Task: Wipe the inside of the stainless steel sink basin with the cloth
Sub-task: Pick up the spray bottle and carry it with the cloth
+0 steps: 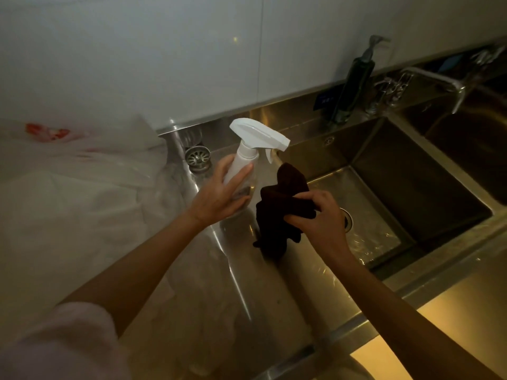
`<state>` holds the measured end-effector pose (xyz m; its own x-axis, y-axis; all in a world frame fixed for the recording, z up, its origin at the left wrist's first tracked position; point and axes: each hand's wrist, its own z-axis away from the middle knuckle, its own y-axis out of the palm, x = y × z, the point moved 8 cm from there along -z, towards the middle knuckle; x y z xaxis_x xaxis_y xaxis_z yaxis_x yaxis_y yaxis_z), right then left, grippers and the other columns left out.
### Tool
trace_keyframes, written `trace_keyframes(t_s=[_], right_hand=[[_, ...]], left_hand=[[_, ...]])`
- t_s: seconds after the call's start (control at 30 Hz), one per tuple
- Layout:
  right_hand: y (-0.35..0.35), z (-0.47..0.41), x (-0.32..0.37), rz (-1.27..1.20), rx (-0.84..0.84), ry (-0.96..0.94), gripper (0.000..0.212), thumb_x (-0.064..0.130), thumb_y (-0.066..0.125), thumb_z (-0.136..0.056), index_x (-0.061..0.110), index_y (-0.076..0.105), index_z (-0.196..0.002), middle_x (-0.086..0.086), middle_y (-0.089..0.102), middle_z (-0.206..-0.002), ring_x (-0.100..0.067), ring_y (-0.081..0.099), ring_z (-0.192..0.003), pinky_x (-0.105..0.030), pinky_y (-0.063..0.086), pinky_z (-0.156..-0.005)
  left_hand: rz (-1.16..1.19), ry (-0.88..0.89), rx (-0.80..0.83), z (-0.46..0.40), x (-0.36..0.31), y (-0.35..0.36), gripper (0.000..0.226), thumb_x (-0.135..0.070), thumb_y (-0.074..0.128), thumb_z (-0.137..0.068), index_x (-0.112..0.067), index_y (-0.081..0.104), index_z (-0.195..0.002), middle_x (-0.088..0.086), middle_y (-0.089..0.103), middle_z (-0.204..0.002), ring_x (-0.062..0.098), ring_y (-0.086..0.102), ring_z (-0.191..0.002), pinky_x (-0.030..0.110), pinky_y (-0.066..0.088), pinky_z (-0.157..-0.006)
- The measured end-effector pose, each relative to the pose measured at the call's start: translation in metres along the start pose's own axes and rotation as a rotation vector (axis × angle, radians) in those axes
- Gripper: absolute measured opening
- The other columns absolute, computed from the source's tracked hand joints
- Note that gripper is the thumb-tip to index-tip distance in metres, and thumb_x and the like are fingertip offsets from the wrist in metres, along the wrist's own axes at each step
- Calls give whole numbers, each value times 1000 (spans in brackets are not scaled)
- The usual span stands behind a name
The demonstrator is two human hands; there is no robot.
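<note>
Head view | right hand (319, 218) clamps bunched dark cloth (279, 209) at frame centre, above basin's left rim | left hand (219, 196) grips spray bottle (247, 160) | sink basin (411, 171) opens right of cloth; right hand nearer.

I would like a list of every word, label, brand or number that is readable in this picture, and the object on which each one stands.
No text can be read with certainty.
Small dark blue label on the steel backsplash behind the sink: pale marks, too small and blurred to read.
White plastic bag at left: red print, blurred, not readable.
Spray bottle in the left hand: no label visible.
Dark pump bottle: no readable label.
</note>
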<state>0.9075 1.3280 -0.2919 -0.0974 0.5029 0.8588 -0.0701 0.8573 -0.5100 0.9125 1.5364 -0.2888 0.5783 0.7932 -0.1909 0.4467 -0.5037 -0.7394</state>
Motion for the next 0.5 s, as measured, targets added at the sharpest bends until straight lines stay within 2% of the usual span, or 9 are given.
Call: trace_keyframes(t_s=[0.27, 0.43, 0.5], right_hand=[[11, -6, 3, 15, 5, -3, 33, 15, 78, -72, 24, 65, -101, 6, 52, -109, -7, 50, -101, -10, 39, -79], [14, -8, 0, 22, 21, -1, 32, 16, 78, -72, 30, 62, -96, 7, 51, -108, -7, 49, -101, -13, 41, -80], [14, -7, -2, 19, 20, -4, 32, 15, 79, -71, 29, 62, -95, 9, 51, -106, -6, 49, -100, -14, 41, -80]], left_hand=[[53, -14, 52, 17, 19, 15, 77, -35, 64, -84, -16, 20, -144, 21, 25, -138, 34, 40, -120, 36, 43, -95], [59, -2, 137, 19, 22, 23, 84, -38, 64, -85, -22, 12, -148, 22, 22, -140, 36, 44, -117, 37, 46, -90], [40, 21, 173, 18, 20, 23, 94, -37, 68, -83, -26, 5, -151, 22, 22, -140, 35, 44, -114, 35, 45, -89]])
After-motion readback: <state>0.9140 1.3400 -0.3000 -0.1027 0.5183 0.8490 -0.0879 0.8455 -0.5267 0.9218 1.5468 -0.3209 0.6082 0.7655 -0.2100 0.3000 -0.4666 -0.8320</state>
